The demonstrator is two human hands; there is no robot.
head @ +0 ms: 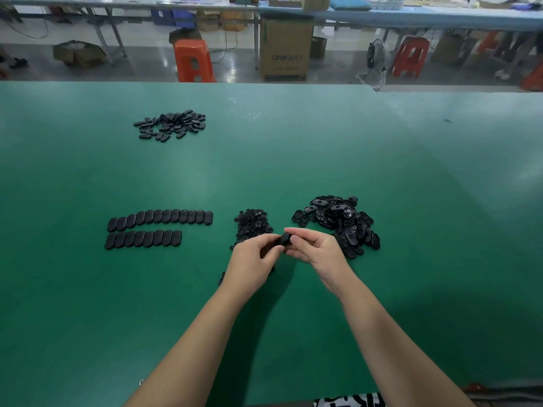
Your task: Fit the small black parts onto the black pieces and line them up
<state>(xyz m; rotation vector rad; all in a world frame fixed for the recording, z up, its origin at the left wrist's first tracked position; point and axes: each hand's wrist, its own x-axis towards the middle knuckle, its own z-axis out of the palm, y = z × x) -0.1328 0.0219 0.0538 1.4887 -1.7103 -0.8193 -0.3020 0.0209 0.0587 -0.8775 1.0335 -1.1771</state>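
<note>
Honestly not much to read here. The only lettering I can spot is on the big brown cardboard box [286,47] standing on the floor past the far edge of the table, well beyond both hands and a bit to their right. There's dark print low on its front face, one larger line with tiny characters under it, but it's too blurry to make out.

Bare forearms; black-and-white patterned garment [349,400] below.
</note>
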